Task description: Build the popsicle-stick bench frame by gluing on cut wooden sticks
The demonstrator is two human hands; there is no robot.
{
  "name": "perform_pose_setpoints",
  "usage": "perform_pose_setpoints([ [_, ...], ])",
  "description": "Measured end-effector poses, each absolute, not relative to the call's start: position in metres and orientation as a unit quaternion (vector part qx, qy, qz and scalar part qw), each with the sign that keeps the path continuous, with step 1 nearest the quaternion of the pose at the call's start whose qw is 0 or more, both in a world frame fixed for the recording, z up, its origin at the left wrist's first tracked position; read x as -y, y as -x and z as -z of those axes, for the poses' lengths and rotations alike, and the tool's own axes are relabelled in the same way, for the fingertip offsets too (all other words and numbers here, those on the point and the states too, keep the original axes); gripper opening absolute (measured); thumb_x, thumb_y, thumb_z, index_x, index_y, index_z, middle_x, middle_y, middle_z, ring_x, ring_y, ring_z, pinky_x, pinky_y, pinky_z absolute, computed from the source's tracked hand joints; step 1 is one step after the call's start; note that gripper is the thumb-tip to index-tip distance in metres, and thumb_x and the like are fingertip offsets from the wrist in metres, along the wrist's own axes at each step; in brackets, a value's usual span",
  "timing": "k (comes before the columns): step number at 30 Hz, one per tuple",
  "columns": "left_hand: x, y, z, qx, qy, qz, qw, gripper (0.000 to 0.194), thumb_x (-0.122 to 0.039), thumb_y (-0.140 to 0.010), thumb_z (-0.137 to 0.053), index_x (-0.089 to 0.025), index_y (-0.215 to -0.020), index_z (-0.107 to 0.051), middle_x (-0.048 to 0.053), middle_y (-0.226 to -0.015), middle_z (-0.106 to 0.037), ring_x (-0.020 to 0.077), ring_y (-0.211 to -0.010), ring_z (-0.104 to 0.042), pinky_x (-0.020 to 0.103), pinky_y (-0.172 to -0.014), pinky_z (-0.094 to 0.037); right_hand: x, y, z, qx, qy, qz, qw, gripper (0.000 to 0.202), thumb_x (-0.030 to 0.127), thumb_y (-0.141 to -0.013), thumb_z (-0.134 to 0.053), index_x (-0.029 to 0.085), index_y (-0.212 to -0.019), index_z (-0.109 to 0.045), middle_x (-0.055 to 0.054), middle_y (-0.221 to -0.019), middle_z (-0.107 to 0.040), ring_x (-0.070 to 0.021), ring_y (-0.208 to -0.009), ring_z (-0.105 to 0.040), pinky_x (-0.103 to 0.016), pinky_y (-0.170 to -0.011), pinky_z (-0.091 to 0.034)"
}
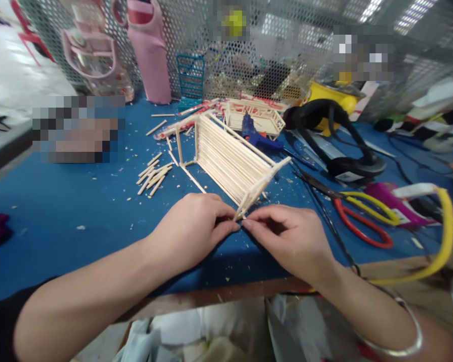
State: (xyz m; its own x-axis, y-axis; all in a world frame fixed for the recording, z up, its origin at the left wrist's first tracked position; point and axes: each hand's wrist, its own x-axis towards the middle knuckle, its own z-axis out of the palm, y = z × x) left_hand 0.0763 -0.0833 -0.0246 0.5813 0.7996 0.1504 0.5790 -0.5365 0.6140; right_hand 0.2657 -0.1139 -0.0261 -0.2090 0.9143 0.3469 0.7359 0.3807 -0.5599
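Observation:
A small frame of pale wooden sticks (pixel 230 161) stands tilted on the blue table, its slatted panel running from back left to front right. At its near corner, my left hand (pixel 196 226) pinches the end of the frame between thumb and fingers. Just right of that corner, the fingertips of my right hand (pixel 292 236) are pressed together at the same joint; whatever small piece they hold is too small to make out. Short cut sticks (pixel 154 176) lie in a loose pile left of the frame.
Behind the frame are a blue glue gun (pixel 262 138) and another stick structure (pixel 249 118). Red-and-yellow-handled scissors (pixel 362 211), a black headset-like strap (pixel 347 136) and a purple object (pixel 392 201) lie right. A pink bottle (pixel 151 55) stands by the mesh screen (pixel 226 65).

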Motion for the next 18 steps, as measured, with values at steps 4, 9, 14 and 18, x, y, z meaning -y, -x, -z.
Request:
perform_pose_setpoints([
  [4, 0.0852, -0.076, 0.0251, -0.405, -0.85, -0.217, 0.259, 0.015, -0.025, -0.084, -0.06, -0.023, -0.078, -0.073, -0.001, -0.076, -0.068, 0.0144, -0.071, -0.062, 0.026, -0.067, -0.045, 0.1136, -0.2638, 0.0259, 0.754, 0.543, -0.158, 0.335, 0.005, 0.019, -0.076, -0.069, 0.019, -0.072, -0.072, 0.003, -0.057, -0.067, -0.0076, -0.048, -0.056, -0.018, -0.047, -0.042],
  [9, 0.0846, -0.0758, 0.0271, -0.404, -0.85, -0.217, 0.26, 0.015, -0.025, -0.085, -0.06, -0.026, -0.082, -0.074, -0.001, -0.077, -0.069, 0.0148, -0.072, -0.062, 0.027, -0.068, -0.046, 0.1137, -0.263, 0.025, 0.744, 0.547, -0.167, 0.346, 0.004, 0.018, -0.073, -0.07, 0.019, -0.071, -0.072, 0.005, -0.052, -0.064, -0.0069, -0.043, -0.053, -0.017, -0.043, -0.038],
  [14, 0.0843, -0.0757, 0.0272, -0.401, -0.853, -0.216, 0.254, 0.016, -0.026, -0.085, -0.06, -0.026, -0.081, -0.075, -0.001, -0.077, -0.069, 0.0148, -0.071, -0.062, 0.027, -0.067, -0.046, 0.113, -0.2652, 0.0253, 0.753, 0.539, -0.167, 0.338, 0.01, 0.014, -0.076, -0.067, 0.021, -0.07, -0.072, 0.005, -0.059, -0.069, -0.0071, -0.048, -0.056, -0.017, -0.048, -0.041],
  [18, 0.0851, -0.0752, 0.027, -0.399, -0.853, -0.216, 0.259, 0.016, -0.025, -0.086, -0.06, -0.027, -0.082, -0.075, -0.001, -0.078, -0.069, 0.0137, -0.07, -0.062, 0.026, -0.067, -0.047, 0.1123, -0.2658, 0.0262, 0.757, 0.536, -0.159, 0.338, 0.011, 0.014, -0.076, -0.066, 0.021, -0.069, -0.071, 0.004, -0.063, -0.071, -0.0085, -0.053, -0.06, -0.018, -0.052, -0.042],
])
